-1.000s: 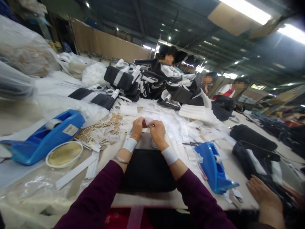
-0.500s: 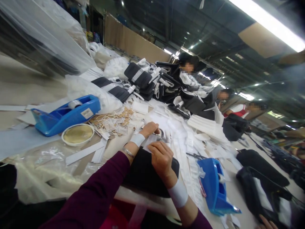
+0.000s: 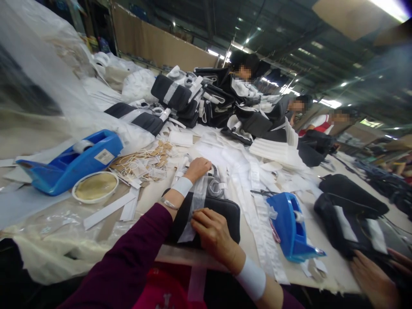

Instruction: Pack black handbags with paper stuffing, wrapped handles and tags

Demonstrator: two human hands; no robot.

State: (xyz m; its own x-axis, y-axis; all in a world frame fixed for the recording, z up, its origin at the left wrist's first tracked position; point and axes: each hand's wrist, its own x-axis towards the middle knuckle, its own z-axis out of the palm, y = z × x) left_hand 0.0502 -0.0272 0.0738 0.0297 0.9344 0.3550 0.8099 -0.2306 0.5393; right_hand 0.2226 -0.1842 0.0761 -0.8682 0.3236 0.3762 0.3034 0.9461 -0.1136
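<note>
A flat black zip-edged bag (image 3: pixel 222 212) lies on the table in front of me. A translucent white plastic strip (image 3: pixel 198 195) runs across it, from its far side towards its near edge. At the far side my left hand (image 3: pixel 198 168) is closed over the strip's far end; what its fingers grip is hidden. My right hand (image 3: pixel 214 231) has its fingers curled against the near part of the strip, pinching its edge on the bag's top. Just beyond the bag, next to my left hand, sits a wrapped strap with a buckle (image 3: pixel 216 186).
Blue tape dispensers stand left (image 3: pixel 77 161) and right (image 3: pixel 288 225). A round tub (image 3: pixel 95 187), string tags (image 3: pixel 144 165) and scissors (image 3: pixel 262 192) lie about. Wrapped black bags (image 3: pixel 172 92) are heaped behind. A co-worker's hands (image 3: pixel 373 274) touch a black bag at right.
My right hand has come down towards me over the bag, and the strip now stretches across the bag's top. My left hand stays at the far side. The view has shifted slightly.
</note>
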